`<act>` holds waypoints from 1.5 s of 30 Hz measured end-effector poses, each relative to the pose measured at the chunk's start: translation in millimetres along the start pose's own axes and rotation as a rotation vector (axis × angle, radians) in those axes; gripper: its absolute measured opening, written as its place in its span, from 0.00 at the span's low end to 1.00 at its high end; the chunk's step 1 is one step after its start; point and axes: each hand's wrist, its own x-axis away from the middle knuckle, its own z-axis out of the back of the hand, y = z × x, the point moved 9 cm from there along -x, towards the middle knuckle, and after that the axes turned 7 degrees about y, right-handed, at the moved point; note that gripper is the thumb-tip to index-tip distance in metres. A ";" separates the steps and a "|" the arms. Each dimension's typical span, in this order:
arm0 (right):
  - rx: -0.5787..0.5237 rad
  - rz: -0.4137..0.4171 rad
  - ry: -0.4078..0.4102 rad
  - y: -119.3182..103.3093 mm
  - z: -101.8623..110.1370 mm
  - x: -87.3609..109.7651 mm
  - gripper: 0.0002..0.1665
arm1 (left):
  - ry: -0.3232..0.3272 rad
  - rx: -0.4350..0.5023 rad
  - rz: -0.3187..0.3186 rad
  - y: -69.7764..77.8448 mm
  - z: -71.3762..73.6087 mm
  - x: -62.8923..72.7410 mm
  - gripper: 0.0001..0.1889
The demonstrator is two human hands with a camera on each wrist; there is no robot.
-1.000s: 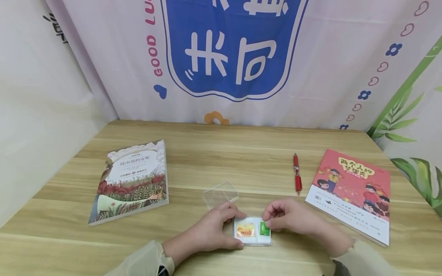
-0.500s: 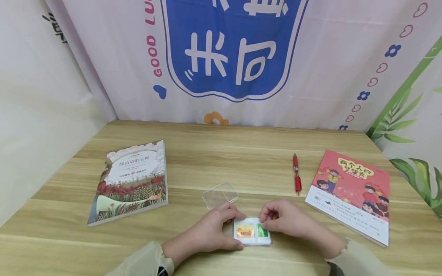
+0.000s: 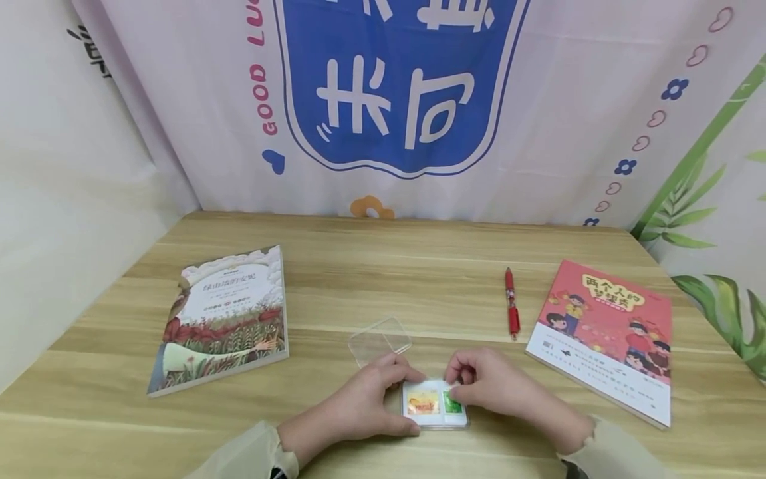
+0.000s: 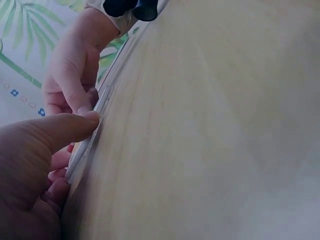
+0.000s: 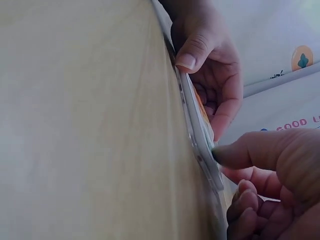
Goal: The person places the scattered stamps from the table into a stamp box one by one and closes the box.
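A small flat clear case with a white insert (image 3: 423,420) lies on the table in front of the person. It bears an orange-yellow stamp-like picture (image 3: 423,402) at left and a narrower green stamp-like picture (image 3: 453,404) at right. My left hand (image 3: 366,402) grips the case's left end, thumb along the near edge, fingers at the far one. My right hand (image 3: 492,386) has its thumb and curled forefinger on the green picture, which is partly hidden under the thumb. The right wrist view shows the right thumb (image 5: 240,151) against the case's upper face.
A clear plastic lid (image 3: 372,340) lies just beyond the left hand. A red pen (image 3: 512,306) and a red book (image 3: 607,332) are at right, another illustrated book (image 3: 224,319) at left. Behind the wooden table (image 3: 383,259) hangs a printed curtain (image 3: 562,133).
My right hand has shifted slightly left with the green picture, which sits a little closer to the orange one. The left hand keeps its grip on the case.
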 end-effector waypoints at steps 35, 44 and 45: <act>0.500 0.191 -0.320 -35.3 -20.9 -86.9 0.46 | 0.148 -0.149 0.235 -46.5 65.7 -9.4 0.46; 0.558 0.264 -0.344 -36.9 -30.0 -91.7 0.42 | 0.139 -0.256 0.229 -51.1 61.9 -14.5 0.43; 0.558 0.271 -0.344 -36.9 -30.2 -91.8 0.41 | 0.141 -0.259 0.227 -51.9 61.9 -14.8 0.42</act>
